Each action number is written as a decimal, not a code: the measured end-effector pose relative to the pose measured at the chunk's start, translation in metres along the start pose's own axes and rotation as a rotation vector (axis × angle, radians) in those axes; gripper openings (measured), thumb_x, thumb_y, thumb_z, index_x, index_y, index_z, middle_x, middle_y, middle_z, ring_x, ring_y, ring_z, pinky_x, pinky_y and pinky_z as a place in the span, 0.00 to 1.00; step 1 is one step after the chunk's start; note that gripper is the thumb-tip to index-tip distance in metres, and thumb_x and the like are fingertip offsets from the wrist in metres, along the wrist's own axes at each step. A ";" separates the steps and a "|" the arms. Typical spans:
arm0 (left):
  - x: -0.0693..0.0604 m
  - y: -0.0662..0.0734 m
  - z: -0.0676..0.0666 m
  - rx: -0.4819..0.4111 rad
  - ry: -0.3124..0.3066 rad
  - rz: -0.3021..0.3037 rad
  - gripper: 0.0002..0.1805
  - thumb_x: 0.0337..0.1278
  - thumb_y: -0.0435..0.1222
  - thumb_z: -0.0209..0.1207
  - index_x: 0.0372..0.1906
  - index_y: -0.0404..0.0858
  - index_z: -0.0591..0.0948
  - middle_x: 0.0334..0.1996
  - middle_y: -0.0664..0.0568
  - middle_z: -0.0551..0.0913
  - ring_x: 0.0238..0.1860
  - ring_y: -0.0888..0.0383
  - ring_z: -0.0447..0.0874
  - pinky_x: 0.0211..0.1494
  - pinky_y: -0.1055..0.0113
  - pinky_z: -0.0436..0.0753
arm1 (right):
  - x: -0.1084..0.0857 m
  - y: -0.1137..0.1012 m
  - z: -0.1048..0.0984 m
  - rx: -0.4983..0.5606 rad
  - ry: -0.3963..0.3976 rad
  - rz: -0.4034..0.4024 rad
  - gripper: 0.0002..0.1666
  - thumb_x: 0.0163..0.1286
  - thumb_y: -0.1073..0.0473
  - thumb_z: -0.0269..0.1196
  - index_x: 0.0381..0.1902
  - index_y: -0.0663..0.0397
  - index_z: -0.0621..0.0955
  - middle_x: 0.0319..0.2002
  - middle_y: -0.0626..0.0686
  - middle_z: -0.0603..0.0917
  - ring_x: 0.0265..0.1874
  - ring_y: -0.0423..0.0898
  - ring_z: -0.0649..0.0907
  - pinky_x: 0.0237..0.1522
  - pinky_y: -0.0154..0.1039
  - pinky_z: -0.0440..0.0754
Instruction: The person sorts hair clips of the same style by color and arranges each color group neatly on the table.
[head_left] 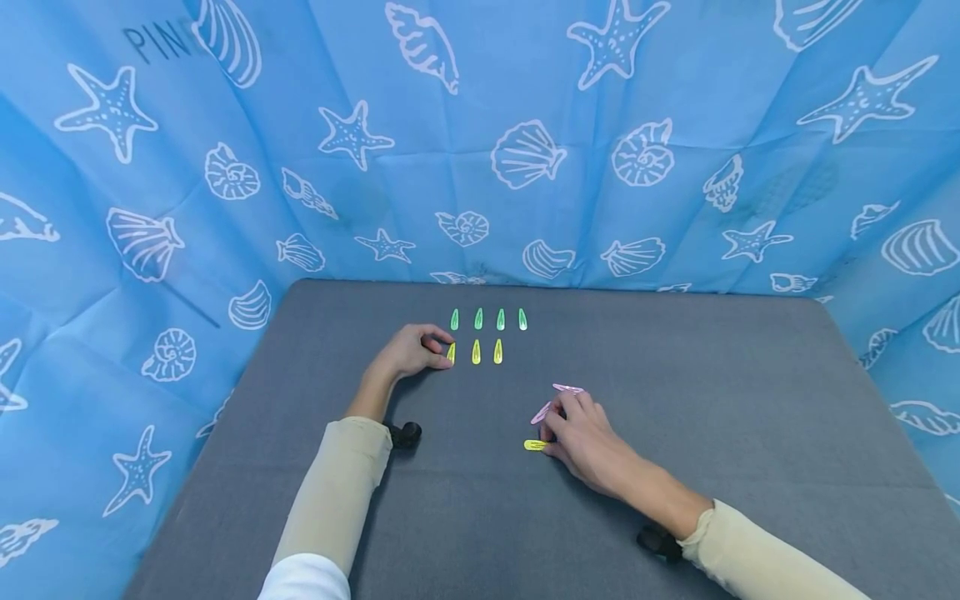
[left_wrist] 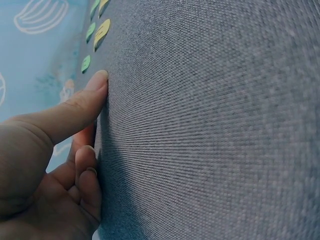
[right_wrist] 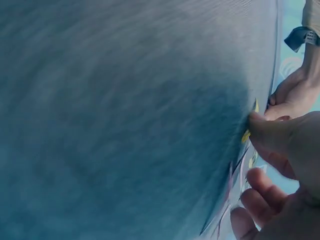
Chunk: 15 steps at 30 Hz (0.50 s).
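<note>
Thumb and index finger of my left hand (head_left: 411,350) (left_wrist: 55,150) hold the ends of the leftmost yellow hair clip (head_left: 452,353), which lies upright in a row beside two other yellow clips (head_left: 476,352) (left_wrist: 102,33). A row of green clips (head_left: 479,319) (left_wrist: 86,63) lies just beyond. My right hand (head_left: 588,442) (right_wrist: 287,175) pinches the right end of a separate yellow clip (head_left: 534,446) (right_wrist: 245,136), turned sideways nearer the front. Pink clips (head_left: 540,413) lie by its fingers, partly covered. In the left wrist view the held clip is hidden.
Grey cloth covers the table (head_left: 697,375). Behind it and at both sides hangs a blue curtain (head_left: 465,192) with white shells and starfish. A black device (head_left: 406,435) is at the left wrist, another (head_left: 658,542) at the right.
</note>
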<state>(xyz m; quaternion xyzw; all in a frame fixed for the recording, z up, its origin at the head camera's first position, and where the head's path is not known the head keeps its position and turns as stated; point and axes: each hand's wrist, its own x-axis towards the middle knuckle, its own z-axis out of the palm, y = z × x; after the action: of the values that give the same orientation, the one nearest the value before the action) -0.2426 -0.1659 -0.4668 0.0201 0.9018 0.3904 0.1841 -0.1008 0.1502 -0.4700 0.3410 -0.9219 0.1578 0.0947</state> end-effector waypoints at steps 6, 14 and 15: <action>0.000 0.000 0.000 0.004 -0.004 -0.002 0.20 0.56 0.39 0.74 0.54 0.48 0.85 0.40 0.51 0.81 0.42 0.52 0.77 0.51 0.57 0.74 | 0.004 -0.003 -0.003 0.071 -0.006 -0.066 0.15 0.59 0.64 0.75 0.29 0.47 0.78 0.37 0.46 0.77 0.40 0.43 0.73 0.42 0.40 0.71; 0.000 -0.001 0.000 0.001 0.007 0.005 0.19 0.55 0.38 0.74 0.53 0.48 0.86 0.39 0.51 0.81 0.42 0.52 0.77 0.51 0.58 0.73 | 0.010 -0.001 -0.010 0.249 -0.063 -0.017 0.07 0.68 0.67 0.68 0.35 0.51 0.80 0.32 0.42 0.80 0.31 0.33 0.74 0.35 0.31 0.76; 0.000 -0.001 0.000 0.003 0.006 0.006 0.19 0.55 0.38 0.74 0.53 0.48 0.86 0.39 0.51 0.81 0.42 0.52 0.77 0.51 0.58 0.73 | 0.011 -0.001 -0.010 0.251 -0.055 -0.017 0.06 0.68 0.66 0.68 0.36 0.51 0.82 0.33 0.43 0.81 0.32 0.34 0.76 0.36 0.32 0.78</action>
<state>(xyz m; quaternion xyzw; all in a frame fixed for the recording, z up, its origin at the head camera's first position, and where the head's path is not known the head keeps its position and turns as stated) -0.2421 -0.1667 -0.4676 0.0218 0.9028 0.3898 0.1804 -0.1077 0.1471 -0.4573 0.3621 -0.8942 0.2616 0.0274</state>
